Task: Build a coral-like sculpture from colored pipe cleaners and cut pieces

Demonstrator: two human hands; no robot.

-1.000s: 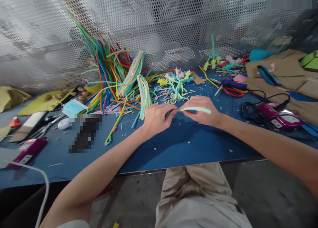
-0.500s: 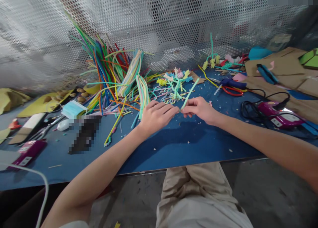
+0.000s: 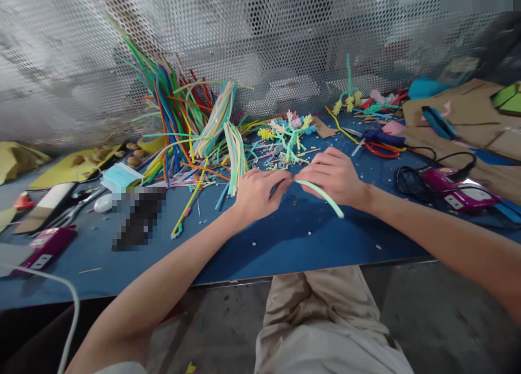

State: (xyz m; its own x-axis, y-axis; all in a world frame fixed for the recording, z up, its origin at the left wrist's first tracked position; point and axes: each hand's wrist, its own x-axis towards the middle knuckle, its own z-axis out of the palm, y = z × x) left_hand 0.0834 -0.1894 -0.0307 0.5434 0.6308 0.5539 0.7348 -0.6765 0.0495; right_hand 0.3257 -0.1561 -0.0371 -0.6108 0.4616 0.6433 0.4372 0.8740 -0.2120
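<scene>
Since half a second ago, the pale green pipe cleaner is swinging from pointing up toward the far edge of the tabletop to curving down toward the near edge, its free end now hanging just off the right hand's wrist side. Both hands are meeting above the middle of the tabletop: the left hand is pinching one end of the stem with thumb and fingers closed on it, and the right hand is curling over the stem beside it, fingers closed around it, though exactly how they grip is hidden. Judging by the curve, the step in hand is bending or twisting the stem at the point between the two hands; the next move is likely calling for a firm pinch on the left while the right turns the long end. Behind the hands, a branched figure of pastel stems is lying near the far edge, with a fan of coloured stems to its left and red-handled scissors to its right.
</scene>
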